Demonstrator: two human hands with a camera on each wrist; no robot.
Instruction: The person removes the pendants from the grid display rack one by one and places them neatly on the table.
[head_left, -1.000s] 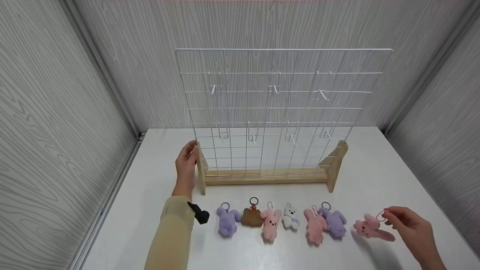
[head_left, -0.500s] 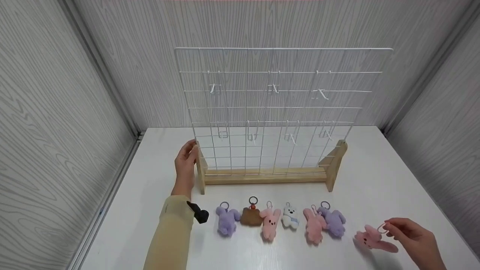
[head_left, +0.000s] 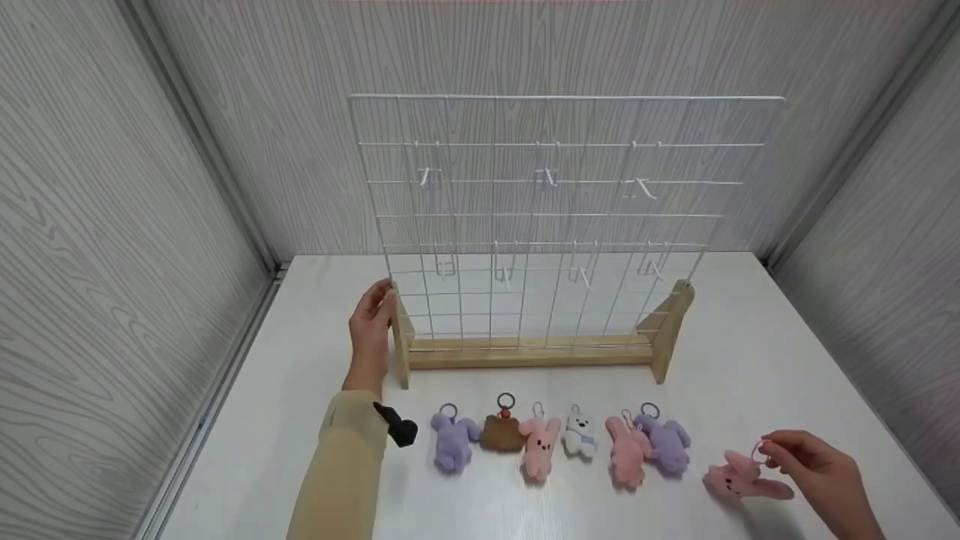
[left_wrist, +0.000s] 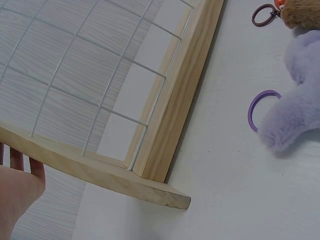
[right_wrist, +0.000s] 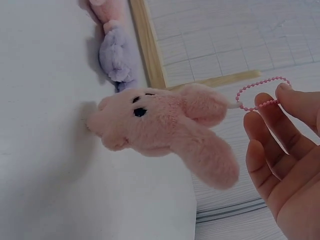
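Observation:
My right hand (head_left: 817,469) pinches the pink bead chain (right_wrist: 264,80) of a pink plush bunny keychain (right_wrist: 150,120) between thumb and fingers. The bunny hangs sideways, low over the white tabletop, ears toward the hand. At the rack's left end, my left hand (head_left: 371,322) grips the wooden side piece (left_wrist: 100,174), its fingertips partly hidden behind the wood. The white wire grid (head_left: 517,216) stands upright in this wooden base (head_left: 532,358), with several bare white hooks (head_left: 550,178) in two rows.
In front of the rack lie a purple plush (head_left: 453,444), a brown one (head_left: 502,433), a pink bunny (head_left: 540,450), a white bear (head_left: 580,439), a face-down pink plush (head_left: 628,454) and another purple plush (head_left: 670,444). Wood-grain panels (head_left: 135,225) enclose the table.
My right hand has come down with the pink bunny, bringing it closer to the tabletop, then shifted slightly left. My left hand stays on the rack's side.

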